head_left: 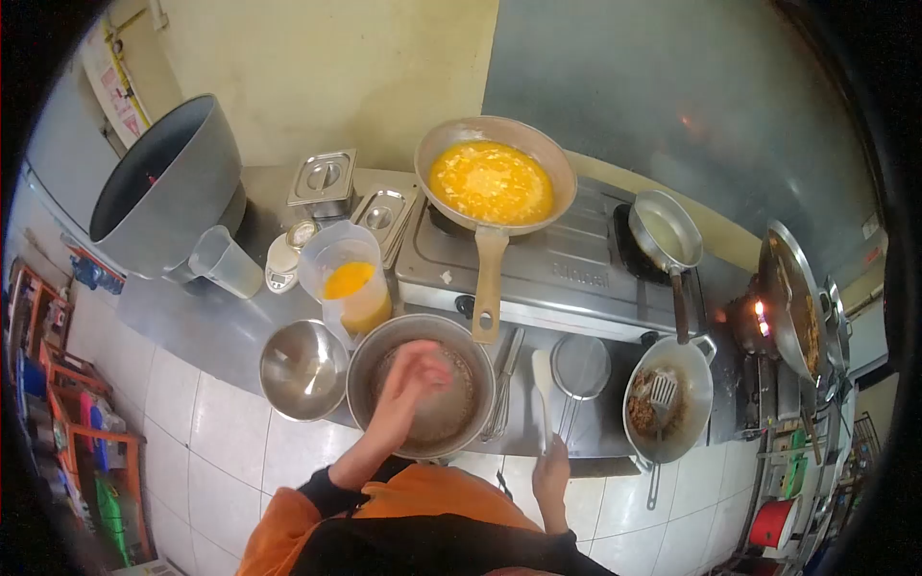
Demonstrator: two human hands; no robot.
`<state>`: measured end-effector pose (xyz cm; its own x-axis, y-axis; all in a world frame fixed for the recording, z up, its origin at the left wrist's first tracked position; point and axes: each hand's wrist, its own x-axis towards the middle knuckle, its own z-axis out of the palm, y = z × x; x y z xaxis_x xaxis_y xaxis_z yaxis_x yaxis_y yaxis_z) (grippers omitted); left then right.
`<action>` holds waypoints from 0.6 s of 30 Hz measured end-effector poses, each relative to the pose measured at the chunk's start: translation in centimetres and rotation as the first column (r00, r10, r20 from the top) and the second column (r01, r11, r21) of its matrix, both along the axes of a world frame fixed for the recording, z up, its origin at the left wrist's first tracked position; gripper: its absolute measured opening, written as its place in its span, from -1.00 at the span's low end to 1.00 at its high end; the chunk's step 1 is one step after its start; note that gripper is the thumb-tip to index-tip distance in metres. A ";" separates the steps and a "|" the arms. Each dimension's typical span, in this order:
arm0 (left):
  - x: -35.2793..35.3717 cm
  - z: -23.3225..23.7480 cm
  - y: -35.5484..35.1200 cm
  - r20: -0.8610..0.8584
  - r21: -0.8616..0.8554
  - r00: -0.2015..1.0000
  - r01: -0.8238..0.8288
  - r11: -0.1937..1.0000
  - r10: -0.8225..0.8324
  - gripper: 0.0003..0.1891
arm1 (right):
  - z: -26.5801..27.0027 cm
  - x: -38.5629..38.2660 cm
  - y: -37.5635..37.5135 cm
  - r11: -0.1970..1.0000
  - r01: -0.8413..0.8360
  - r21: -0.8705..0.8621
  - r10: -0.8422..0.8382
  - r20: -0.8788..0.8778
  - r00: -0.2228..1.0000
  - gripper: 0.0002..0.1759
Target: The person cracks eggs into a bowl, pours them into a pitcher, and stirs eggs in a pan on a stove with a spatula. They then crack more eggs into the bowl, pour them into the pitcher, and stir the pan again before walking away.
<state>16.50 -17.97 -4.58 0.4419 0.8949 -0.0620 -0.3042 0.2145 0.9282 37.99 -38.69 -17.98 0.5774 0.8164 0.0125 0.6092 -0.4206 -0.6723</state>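
My left hand is over a round metal pot, fingers loosely bent and slightly blurred, with nothing visible in them. Low at the counter's front edge, my right hand is closed around the lower end of a cream-coloured spatula, whose broad end points away from me. Just right of the spatula lies a fine-mesh strainer, and a whisk lies to its left. Behind the pot, a frying pan with a yellow egg mixture sits on the stove, its handle toward me.
A steel bowl and a plastic jug with orange-yellow liquid stand left of the pot. A large grey pot is farther left. To the right are a saucepan, a pan with a slotted turner, and a wok near a flame.
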 end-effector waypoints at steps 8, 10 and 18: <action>7.3 1.5 6.6 0.348 -0.545 0.908 0.399 0.737 -0.234 -0.58 | 22.2 6.7 12.9 0.990 -0.133 0.050 0.073 0.626 0.777 -0.64; 8.5 1.3 7.6 0.347 -0.539 0.903 0.413 0.734 -0.253 -0.59 | 26.1 8.7 19.6 0.979 -0.194 -0.064 0.167 0.801 0.575 -0.69; 10.2 -0.9 8.9 0.383 -0.521 0.891 0.426 0.739 -0.244 -0.65 | 25.4 7.4 35.1 0.831 -0.178 -0.527 0.534 0.667 0.519 -0.77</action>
<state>26.69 -9.09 -5.53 0.7848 0.5152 -0.3444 -0.3247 0.8152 0.4796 45.38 -3.62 7.43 0.1436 0.9889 -0.0382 0.9531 -0.1278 0.2744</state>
